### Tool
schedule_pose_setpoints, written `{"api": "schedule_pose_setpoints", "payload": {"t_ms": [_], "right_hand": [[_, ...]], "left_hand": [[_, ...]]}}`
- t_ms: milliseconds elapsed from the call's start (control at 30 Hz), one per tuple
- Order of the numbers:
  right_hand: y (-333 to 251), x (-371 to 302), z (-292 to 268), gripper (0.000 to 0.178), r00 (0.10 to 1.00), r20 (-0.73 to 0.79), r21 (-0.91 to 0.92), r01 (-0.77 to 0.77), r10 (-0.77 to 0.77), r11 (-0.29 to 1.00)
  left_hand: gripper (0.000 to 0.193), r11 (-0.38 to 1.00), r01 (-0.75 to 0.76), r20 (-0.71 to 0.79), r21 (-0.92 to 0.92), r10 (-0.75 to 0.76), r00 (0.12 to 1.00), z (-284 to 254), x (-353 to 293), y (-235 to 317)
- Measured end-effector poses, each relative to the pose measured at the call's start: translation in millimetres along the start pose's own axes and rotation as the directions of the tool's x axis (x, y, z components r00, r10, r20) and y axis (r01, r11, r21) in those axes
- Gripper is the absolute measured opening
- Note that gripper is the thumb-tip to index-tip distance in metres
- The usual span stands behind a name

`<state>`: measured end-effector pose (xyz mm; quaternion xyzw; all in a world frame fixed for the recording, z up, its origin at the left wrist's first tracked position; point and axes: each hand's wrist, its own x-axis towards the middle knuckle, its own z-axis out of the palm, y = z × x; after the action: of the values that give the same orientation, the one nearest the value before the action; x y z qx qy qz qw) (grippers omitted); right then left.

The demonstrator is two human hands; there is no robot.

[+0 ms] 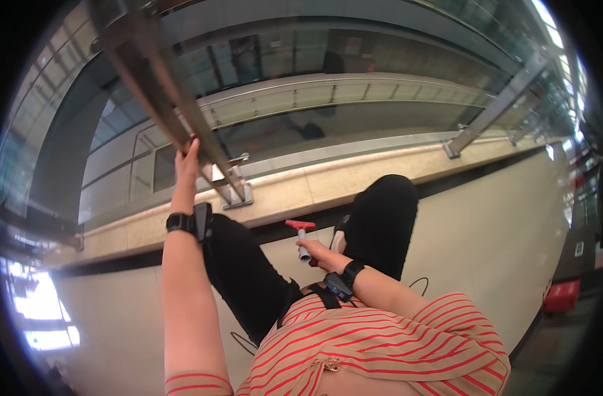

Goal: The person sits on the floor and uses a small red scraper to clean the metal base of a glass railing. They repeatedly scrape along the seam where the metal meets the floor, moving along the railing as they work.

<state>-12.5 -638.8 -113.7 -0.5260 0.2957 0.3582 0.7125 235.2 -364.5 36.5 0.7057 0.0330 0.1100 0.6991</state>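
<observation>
My left hand (187, 166) reaches up to the steel railing post (157, 109) and grips it, the fingers partly hidden behind its edge. The post is made of two parallel flat bars, tilted in this view, and its foot stands in a bracket (238, 197) on the stone ledge. Low between my knees, my right hand (320, 255) is closed round a short tool (302, 235) with a grey tubular handle and a red T-shaped head. Its head points away from me, apart from the post and ledge.
A pale stone ledge (301, 193) runs along the glass railing, with a second steel post (496, 105) farther right. Beyond the glass lies a lower level with another railing (354, 86). My bent knees flank the tool. A red box (561, 296) is at the far right.
</observation>
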Motion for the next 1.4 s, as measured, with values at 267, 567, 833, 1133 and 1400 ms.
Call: {"api": "schedule_pose_setpoints", "payload": {"t_ms": [267,567,833,1133,1400], "right_hand": [[-23.4,4.8,14.1,0.023,0.999,-0.042,0.144,0.023,-0.017,0.989],[-49.0,21.4,8.4,0.036,0.993,-0.052,0.106,0.110,-0.105,0.988],[-61.0,61.0,17.4,0.032,0.990,-0.118,0.203,0.098,-0.075,0.974],[-73.0,97.8,39.4,0.032,0.997,-0.039,0.410,-0.040,0.061,0.911],[-115.4,138.6,36.8,0.037,0.989,-0.146,0.523,0.077,0.000,0.849]], "left_hand": [[0.033,0.995,0.079,-0.058,0.067,-0.075,0.996,5.8,-8.1,11.5],[0.035,0.998,0.029,-0.206,-0.054,-0.040,0.978,18.2,-6.2,6.1],[0.027,0.972,-0.199,-0.224,-0.129,0.167,0.960,18.8,-2.5,-22.3],[0.019,0.907,-0.418,-0.336,0.047,0.409,0.848,21.0,3.6,-41.9],[0.017,0.890,-0.453,-0.316,0.062,0.448,0.837,24.5,0.4,-34.1]]}}
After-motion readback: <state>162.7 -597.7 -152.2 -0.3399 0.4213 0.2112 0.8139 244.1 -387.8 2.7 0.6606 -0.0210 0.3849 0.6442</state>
